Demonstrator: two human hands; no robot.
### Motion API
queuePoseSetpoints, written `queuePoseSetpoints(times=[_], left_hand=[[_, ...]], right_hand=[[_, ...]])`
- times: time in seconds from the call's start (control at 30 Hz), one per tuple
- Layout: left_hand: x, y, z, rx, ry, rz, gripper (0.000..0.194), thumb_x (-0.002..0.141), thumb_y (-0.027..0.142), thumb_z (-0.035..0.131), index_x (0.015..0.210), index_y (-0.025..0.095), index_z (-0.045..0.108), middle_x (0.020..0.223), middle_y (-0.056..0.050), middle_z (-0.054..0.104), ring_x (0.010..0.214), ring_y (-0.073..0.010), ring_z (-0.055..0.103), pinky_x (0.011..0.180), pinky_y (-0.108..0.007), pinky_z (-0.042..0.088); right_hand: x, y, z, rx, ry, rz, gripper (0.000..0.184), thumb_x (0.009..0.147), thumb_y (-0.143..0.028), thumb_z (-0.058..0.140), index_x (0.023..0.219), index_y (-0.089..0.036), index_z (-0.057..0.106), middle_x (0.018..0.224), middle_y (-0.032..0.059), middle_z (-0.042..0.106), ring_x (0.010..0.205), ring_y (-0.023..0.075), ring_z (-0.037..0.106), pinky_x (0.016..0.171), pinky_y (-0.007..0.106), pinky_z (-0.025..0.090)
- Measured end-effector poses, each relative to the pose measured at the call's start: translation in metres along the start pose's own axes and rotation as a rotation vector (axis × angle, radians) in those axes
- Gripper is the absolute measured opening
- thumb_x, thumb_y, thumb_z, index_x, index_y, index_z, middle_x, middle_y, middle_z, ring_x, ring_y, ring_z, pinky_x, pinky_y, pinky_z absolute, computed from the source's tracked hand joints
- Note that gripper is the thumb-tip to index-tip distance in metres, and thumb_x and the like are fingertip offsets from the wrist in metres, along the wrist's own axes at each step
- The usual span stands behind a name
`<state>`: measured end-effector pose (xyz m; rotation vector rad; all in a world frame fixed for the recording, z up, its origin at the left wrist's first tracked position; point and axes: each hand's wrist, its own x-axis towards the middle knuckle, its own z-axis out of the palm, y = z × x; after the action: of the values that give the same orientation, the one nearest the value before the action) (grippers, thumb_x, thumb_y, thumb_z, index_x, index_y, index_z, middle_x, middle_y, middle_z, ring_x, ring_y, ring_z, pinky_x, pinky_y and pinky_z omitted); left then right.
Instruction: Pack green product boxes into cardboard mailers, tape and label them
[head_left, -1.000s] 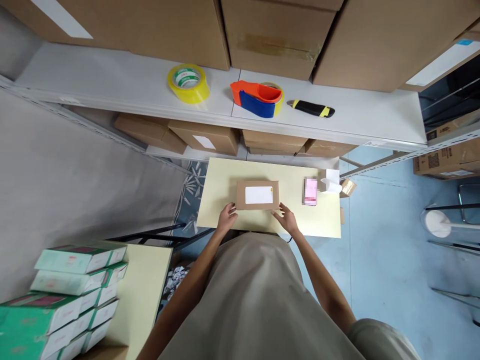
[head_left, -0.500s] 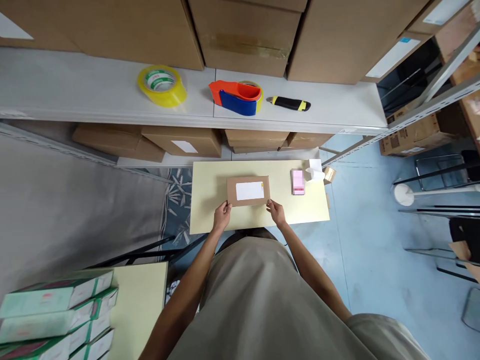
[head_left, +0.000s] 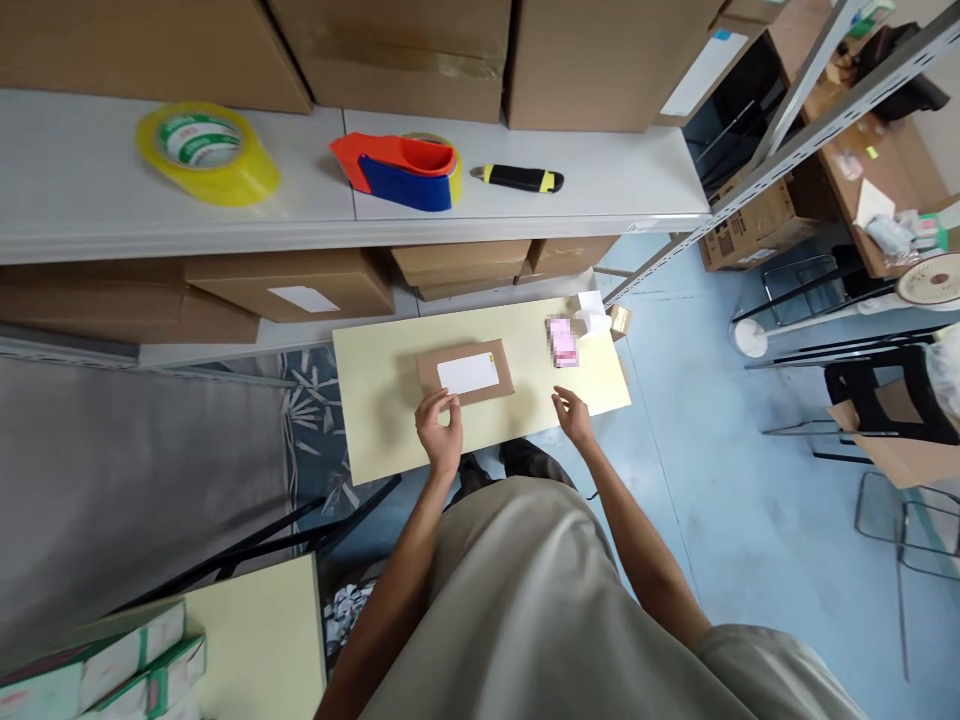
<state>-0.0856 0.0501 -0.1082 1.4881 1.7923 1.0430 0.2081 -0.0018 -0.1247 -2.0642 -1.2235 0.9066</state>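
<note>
A small brown cardboard box (head_left: 430, 371) with a white label on its top lies on the pale yellow table (head_left: 375, 440), turned slightly. My left hand (head_left: 441, 430) is at the box's near edge, fingers curved and apart from the thumb; whether the fingertips touch the cardboard I cannot tell. To the right of the box, off it, my right hand (head_left: 574, 412) hovers over the table's front part, fingers loosely bent and nothing in them. Beyond that hand lie a pink packet (head_left: 562, 341) and a folded white paper piece (head_left: 592, 314).
Above the table's far side, a grey shelf (head_left: 300, 215) carries a yellow tape roll (head_left: 208, 155), a red and blue tape dispenser (head_left: 397, 170), a utility knife (head_left: 523, 178) and large cartons (head_left: 420, 60). Green-white boxes (head_left: 120, 665) sit on another table at lower left.
Both hands have come off the box's near corners; the right has moved away to the side. The box now lies slightly turned. The camera view has swung to the right.
</note>
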Motion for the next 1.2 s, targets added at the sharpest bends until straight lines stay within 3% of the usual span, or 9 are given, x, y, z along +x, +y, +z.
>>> queuePoseSetpoints(times=[0.13, 0.27, 0.4, 0.53, 0.67, 0.77, 0.87, 1.0, 1.2], left_hand=[[0.004, 0.027, 0.018, -0.010, -0.025, 0.057, 0.019, 0.106, 0.039, 0.061, 0.103, 0.025, 0.074, 0.124, -0.011, 0.079, 0.132, -0.0274, 0.069, 0.122, -0.051, 0.051], [0.016, 0.054, 0.050, -0.023, -0.035, 0.104, 0.020, 0.107, 0.039, 0.060, 0.104, 0.025, 0.074, 0.118, -0.010, 0.080, 0.130, -0.0270, 0.070, 0.122, -0.050, 0.051], [0.025, 0.090, 0.099, -0.006, -0.078, 0.103, 0.020, 0.106, 0.038, 0.060, 0.105, 0.025, 0.075, 0.117, -0.010, 0.080, 0.125, -0.0265, 0.072, 0.119, -0.047, 0.053], [0.023, 0.128, 0.156, 0.036, -0.188, 0.061, 0.019, 0.106, 0.033, 0.059, 0.108, 0.025, 0.076, 0.120, -0.009, 0.080, 0.126, -0.0258, 0.072, 0.120, -0.047, 0.054], [0.014, 0.151, 0.196, 0.032, -0.239, 0.024, 0.021, 0.106, 0.031, 0.058, 0.113, 0.025, 0.077, 0.124, -0.008, 0.080, 0.128, -0.0259, 0.070, 0.120, -0.047, 0.053], [0.009, 0.158, 0.209, 0.070, -0.289, -0.022, 0.023, 0.106, 0.031, 0.057, 0.115, 0.026, 0.077, 0.127, -0.008, 0.079, 0.130, -0.0267, 0.069, 0.120, -0.047, 0.053], [0.012, 0.163, 0.216, 0.085, -0.320, -0.038, 0.025, 0.106, 0.030, 0.055, 0.116, 0.026, 0.077, 0.125, -0.009, 0.079, 0.128, -0.0268, 0.070, 0.119, -0.047, 0.054], [0.030, 0.169, 0.234, 0.073, -0.418, 0.014, 0.029, 0.107, 0.031, 0.052, 0.123, 0.024, 0.076, 0.127, -0.009, 0.078, 0.124, -0.0255, 0.072, 0.115, -0.043, 0.056], [0.072, 0.186, 0.302, 0.277, -0.712, 0.164, 0.049, 0.108, 0.027, 0.051, 0.155, 0.018, 0.060, 0.166, -0.013, 0.057, 0.156, -0.0283, 0.052, 0.131, -0.044, 0.042]], right_hand=[[0.044, 0.015, -0.048, -0.144, 0.088, -0.090, 0.064, 0.108, -0.061, 0.047, 0.140, -0.013, 0.073, 0.146, 0.0227, 0.072, 0.132, 0.0372, 0.071, 0.114, 0.056, 0.057], [0.116, 0.022, -0.091, -0.236, 0.159, -0.224, 0.057, 0.109, -0.050, 0.048, 0.145, -0.010, 0.069, 0.150, 0.0245, 0.068, 0.138, 0.0376, 0.066, 0.120, 0.055, 0.051], [0.194, 0.032, -0.119, -0.301, 0.125, -0.239, 0.061, 0.105, -0.044, 0.059, 0.153, -0.006, 0.060, 0.156, 0.0275, 0.061, 0.146, 0.0396, 0.057, 0.124, 0.056, 0.045], [0.249, 0.048, -0.126, -0.377, -0.028, -0.166, 0.082, 0.097, -0.044, 0.075, 0.163, -0.005, 0.047, 0.163, 0.0303, 0.053, 0.151, 0.0434, 0.050, 0.126, 0.059, 0.041], [0.271, 0.064, -0.123, -0.454, -0.140, -0.266, 0.086, 0.095, -0.041, 0.080, 0.166, -0.008, 0.045, 0.158, 0.0278, 0.059, 0.151, 0.0442, 0.049, 0.130, 0.064, 0.032], [0.278, 0.070, -0.125, -0.499, -0.208, -0.391, 0.066, 0.097, -0.031, 0.075, 0.157, -0.011, 0.058, 0.139, 0.0229, 0.071, 0.138, 0.0412, 0.059, 0.132, 0.062, 0.027], [0.287, 0.069, -0.137, -0.474, -0.273, -0.413, 0.037, 0.101, -0.035, 0.068, 0.132, -0.016, 0.075, 0.124, 0.0198, 0.076, 0.124, 0.0399, 0.065, 0.123, 0.058, 0.041], [0.306, 0.060, -0.165, -0.365, -0.310, -0.358, 0.035, 0.104, -0.044, 0.062, 0.122, -0.016, 0.072, 0.119, 0.0199, 0.077, 0.109, 0.0383, 0.071, 0.098, 0.047, 0.055], [0.350, 0.033, -0.192, -0.357, -0.212, -0.305, 0.030, 0.098, -0.038, 0.065, 0.121, -0.019, 0.066, 0.100, 0.0160, 0.080, 0.092, 0.0368, 0.072, 0.080, 0.041, 0.053]])
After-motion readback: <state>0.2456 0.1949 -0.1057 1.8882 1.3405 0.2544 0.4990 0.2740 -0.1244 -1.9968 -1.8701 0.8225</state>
